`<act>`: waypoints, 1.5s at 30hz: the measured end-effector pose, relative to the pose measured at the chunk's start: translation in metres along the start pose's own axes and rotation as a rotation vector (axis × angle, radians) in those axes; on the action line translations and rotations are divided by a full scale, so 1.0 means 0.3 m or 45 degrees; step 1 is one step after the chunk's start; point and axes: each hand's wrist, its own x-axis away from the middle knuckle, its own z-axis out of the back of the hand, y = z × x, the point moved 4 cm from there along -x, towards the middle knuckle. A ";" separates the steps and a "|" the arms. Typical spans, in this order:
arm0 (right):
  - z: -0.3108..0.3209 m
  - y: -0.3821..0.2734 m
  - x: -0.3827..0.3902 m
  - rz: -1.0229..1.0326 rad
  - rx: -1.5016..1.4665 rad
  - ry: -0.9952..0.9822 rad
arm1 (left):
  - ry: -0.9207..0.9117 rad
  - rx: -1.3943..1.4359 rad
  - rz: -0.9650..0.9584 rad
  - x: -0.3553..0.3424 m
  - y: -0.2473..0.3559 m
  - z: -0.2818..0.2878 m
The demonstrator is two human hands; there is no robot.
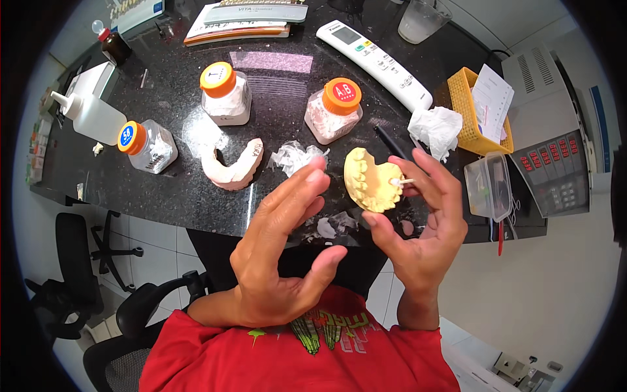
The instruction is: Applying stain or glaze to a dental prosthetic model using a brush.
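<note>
**Yellow cast (pixel 372 186) held near the counter's (pixel 173 201) front edge**

The right hand (pixel 426 240) is clamped on the cast between thumb and fingers. The left hand (pixel 277 261) stands open beside it, thumb and fingertips apart, a gap separating it from the cast. Beyond, crumpled tissue (pixel 290 157), a pink arch-shaped cast (pixel 236 171) and an orange-lidded jar (pixel 332 116) bound the room; a black pen (pixel 390 140) lies close behind the right fingers.

Watching remotely, I noted a narrow gap between left hand (pixel 277 258) and yellow dental cast (pixel 373 184). A lane ran between white-powder jar (pixel 228 101) and pink-powder jar (pixel 332 121), near end obstructed by crumpled tissue (pixel 294 159); black pen (pixel 392 141) lay beyond the cast.
</note>
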 end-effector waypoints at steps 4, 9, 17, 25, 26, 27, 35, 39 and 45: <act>-0.013 -0.004 0.022 0.057 -0.378 0.037 | -0.029 0.669 0.275 -0.020 0.007 -0.022; -0.048 -0.030 0.051 0.169 -0.633 -0.002 | 0.011 0.790 0.257 -0.016 0.018 -0.026; -0.062 -0.059 0.070 0.261 -0.661 -0.040 | 0.122 0.676 0.035 0.021 0.023 -0.010; -0.059 -0.067 0.073 0.300 -0.597 -0.080 | 0.103 0.709 -0.015 0.018 0.020 -0.011; -0.060 -0.069 0.073 0.303 -0.599 -0.078 | 0.101 0.706 -0.018 0.020 0.019 -0.010; -0.063 -0.071 0.073 0.299 -0.594 -0.077 | 0.102 0.718 -0.004 0.023 0.015 -0.009; -0.067 -0.052 0.074 0.283 -0.537 -0.052 | 0.053 0.803 0.119 0.023 0.024 -0.016; -0.052 -0.055 0.077 0.291 -0.512 -0.043 | 0.036 0.903 0.203 0.013 0.037 -0.005; -0.037 -0.064 0.072 0.232 -0.570 0.015 | 0.001 1.046 0.311 0.012 0.007 -0.008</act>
